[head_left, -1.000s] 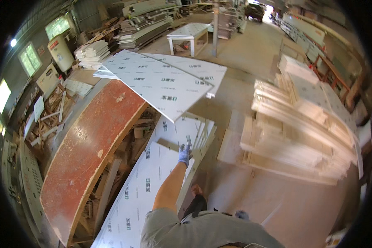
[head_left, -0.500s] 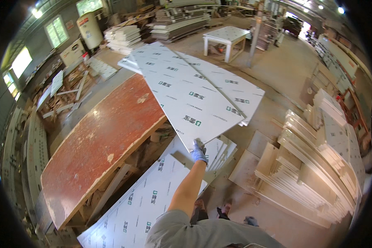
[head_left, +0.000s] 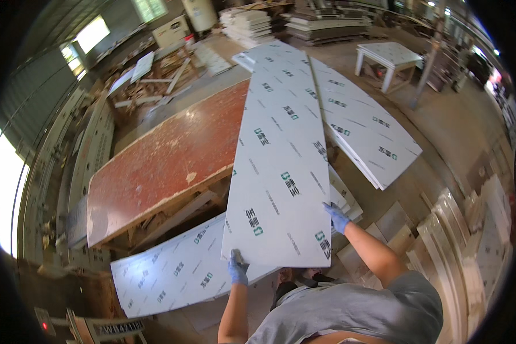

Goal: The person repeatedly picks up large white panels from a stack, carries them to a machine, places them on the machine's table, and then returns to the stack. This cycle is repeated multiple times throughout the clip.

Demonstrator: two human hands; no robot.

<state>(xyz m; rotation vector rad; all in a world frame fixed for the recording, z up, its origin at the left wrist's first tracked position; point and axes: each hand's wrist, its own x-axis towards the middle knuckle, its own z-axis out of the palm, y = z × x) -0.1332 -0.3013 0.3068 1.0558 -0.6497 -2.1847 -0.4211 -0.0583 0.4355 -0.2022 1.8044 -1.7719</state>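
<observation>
Two gloved hands hold one long white panel by its near end: the left hand is clamped on the near left corner, and the right hand grips the right edge a little farther up. The panel runs from the person out toward the far side of the room, its far part lying over a red-brown board on the left and beside a second white panel that fans off to the right. Below the near end, another white sheet lies flat, low and to the left, over rough timber offcuts. The room is a woodworking shop with a bare concrete floor. A small white table stands far right, stacks of pale boards sit at the far wall, and cut pale wood pieces are piled on the near right. Bright windows line the left wall.
</observation>
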